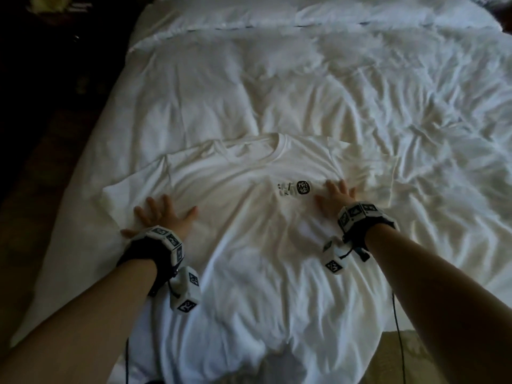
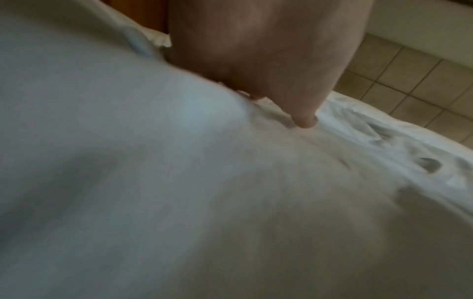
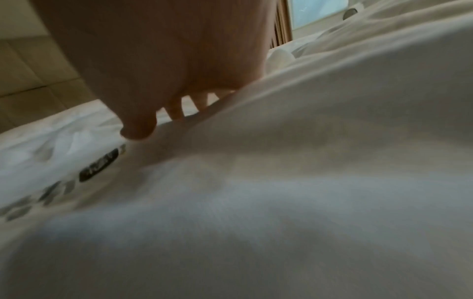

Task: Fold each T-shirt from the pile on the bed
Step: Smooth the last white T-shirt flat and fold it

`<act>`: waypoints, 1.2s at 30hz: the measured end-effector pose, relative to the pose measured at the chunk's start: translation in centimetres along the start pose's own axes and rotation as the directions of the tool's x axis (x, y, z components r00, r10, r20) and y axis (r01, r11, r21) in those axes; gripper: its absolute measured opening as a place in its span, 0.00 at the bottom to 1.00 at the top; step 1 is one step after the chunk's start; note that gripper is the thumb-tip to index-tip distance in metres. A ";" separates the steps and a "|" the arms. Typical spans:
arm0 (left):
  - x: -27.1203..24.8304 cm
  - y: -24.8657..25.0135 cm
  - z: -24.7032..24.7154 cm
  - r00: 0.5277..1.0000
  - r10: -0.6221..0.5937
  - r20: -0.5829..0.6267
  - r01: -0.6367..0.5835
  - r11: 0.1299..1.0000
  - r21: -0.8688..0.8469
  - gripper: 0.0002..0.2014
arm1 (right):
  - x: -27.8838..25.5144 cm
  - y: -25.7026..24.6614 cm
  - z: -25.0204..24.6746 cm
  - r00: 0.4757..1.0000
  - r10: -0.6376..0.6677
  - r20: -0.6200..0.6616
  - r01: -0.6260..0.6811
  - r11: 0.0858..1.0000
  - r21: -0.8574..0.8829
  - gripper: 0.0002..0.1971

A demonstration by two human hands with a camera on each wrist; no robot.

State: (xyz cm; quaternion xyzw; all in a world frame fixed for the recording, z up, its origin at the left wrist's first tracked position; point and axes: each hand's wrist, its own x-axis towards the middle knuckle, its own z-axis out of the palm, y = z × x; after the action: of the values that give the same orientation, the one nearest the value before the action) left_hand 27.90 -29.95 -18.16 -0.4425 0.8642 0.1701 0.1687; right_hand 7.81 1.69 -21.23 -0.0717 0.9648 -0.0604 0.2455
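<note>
A white T-shirt (image 1: 249, 231) with a small black chest logo (image 1: 295, 187) lies front-up and spread flat on the bed, collar away from me, hem hanging over the near edge. My left hand (image 1: 162, 214) presses flat on its left side near the sleeve, fingers spread. My right hand (image 1: 336, 196) lies flat just right of the logo. The left wrist view shows the left hand (image 2: 256, 60) with a finger pushed into the shirt cloth (image 2: 179, 182). In the right wrist view the right hand (image 3: 166, 70) has straight fingers on the shirt (image 3: 281, 182) beside the logo (image 3: 100, 168).
The bed (image 1: 304, 87) is covered with a rumpled white duvet, with pillows (image 1: 304, 12) at the far end. Dark floor runs along the bed's left side (image 1: 41, 134). Tan flooring (image 1: 410, 353) shows at the near right, and tiled floor (image 2: 409, 70) in the left wrist view.
</note>
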 end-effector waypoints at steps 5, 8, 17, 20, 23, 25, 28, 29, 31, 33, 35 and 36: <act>0.0 2.1 -0.5 0.992 0.104 -0.075 -0.100 0.993 0.057 0.42 | -3.6 1.4 -3.7 0.904 0.281 -0.323 -0.168 0.926 0.337 0.27; -0.9 4.9 -0.1 0.980 0.182 -0.087 -0.183 0.983 -0.015 0.39 | -3.5 4.0 -4.6 0.855 0.448 -0.262 -0.286 0.827 0.484 0.32; -5.0 15.9 2.8 0.858 0.493 -0.148 -0.511 0.782 -0.358 0.27 | -2.7 8.3 -4.4 0.901 0.385 0.200 -0.282 0.168 0.945 0.13; -6.4 19.7 4.1 0.820 0.553 -0.149 -0.559 0.715 -0.420 0.22 | -2.2 8.4 -4.3 0.930 0.269 0.252 -0.267 0.017 0.964 0.11; -7.8 22.4 5.6 0.789 0.602 -0.125 -0.575 0.652 -0.494 0.18 | -1.4 8.4 -4.1 0.968 0.216 0.125 -0.134 0.026 0.991 0.05; -8.2 23.4 6.2 0.794 0.599 -0.104 -0.541 0.617 -0.571 0.16 | -1.1 7.7 -4.4 0.987 0.161 0.025 -0.046 0.123 0.991 0.07; -7.6 24.3 6.6 0.816 0.574 -0.063 -0.421 0.517 -0.745 0.12 | -1.1 5.7 -5.2 0.998 0.022 -0.053 0.048 0.208 0.977 0.16; -7.3 24.4 6.4 0.832 0.553 -0.044 -0.359 0.476 -0.803 0.11 | -1.0 4.8 -5.4 0.996 -0.016 -0.087 0.088 0.261 0.961 0.18; -6.7 24.4 5.8 0.872 0.489 0.028 -0.198 0.405 -0.892 0.14 | -0.9 2.5 -5.6 0.985 -0.083 -0.150 0.171 0.417 0.893 0.23; -5.9 23.5 4.8 0.908 0.405 0.108 -0.033 0.326 -0.945 0.19 | -1.0 -0.1 -5.7 0.968 -0.163 -0.188 0.246 0.507 0.826 0.30; -4.4 21.6 3.8 0.936 0.317 0.155 0.062 0.287 -0.956 0.19 | -1.8 -2.9 -5.6 0.944 -0.260 -0.203 0.316 0.541 0.779 0.29; -3.6 20.3 3.3 0.942 0.287 0.171 0.090 0.273 -0.958 0.20 | -2.5 -4.4 -5.5 0.931 -0.305 -0.202 0.346 0.556 0.756 0.27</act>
State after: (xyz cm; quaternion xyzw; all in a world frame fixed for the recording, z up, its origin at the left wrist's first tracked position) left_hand 13.61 -14.77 -16.59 -0.3661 0.5753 0.7314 -0.0079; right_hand 7.79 -1.81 -14.63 -0.1333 0.8172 -0.5184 0.2135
